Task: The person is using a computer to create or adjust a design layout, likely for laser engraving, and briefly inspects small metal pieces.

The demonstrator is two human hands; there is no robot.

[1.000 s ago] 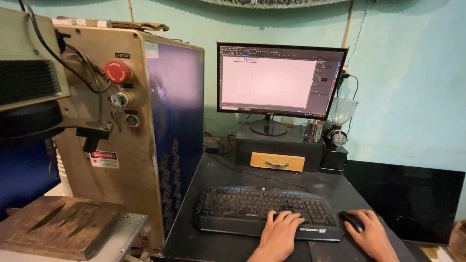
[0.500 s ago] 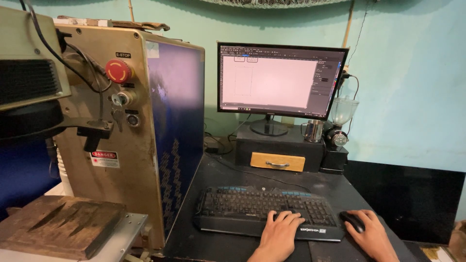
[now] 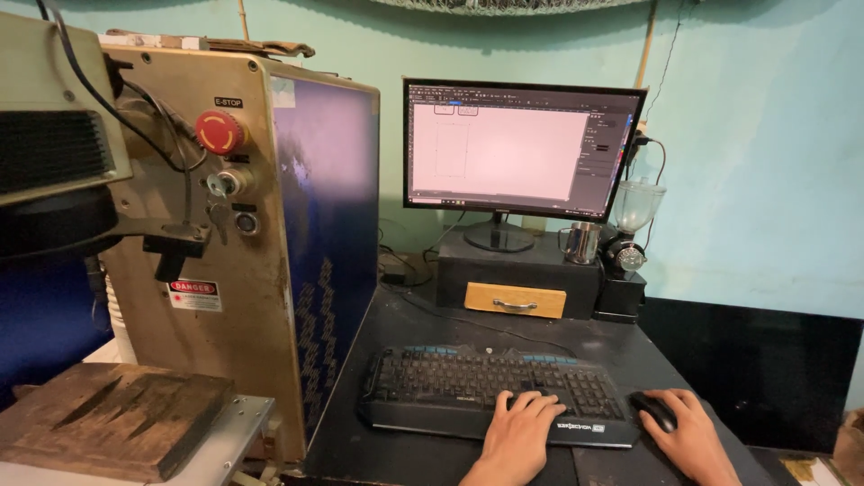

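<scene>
We note our left hand [image 3: 517, 436] resting flat, fingers spread and loose, on the lower right keys of the black keyboard [image 3: 490, 391] lying near the front of the dark desk [image 3: 621, 346]. Our right hand [image 3: 688, 436] cups the black mouse [image 3: 655, 411] just beside the keyboard's right end, fingers curled over it, not clamped. We judge the mouse light, rigid and smooth, best taken by its sides; the keyboard stiff, broad, steady. The monitor [image 3: 522, 148] behind shows a pale drawing window.
</scene>
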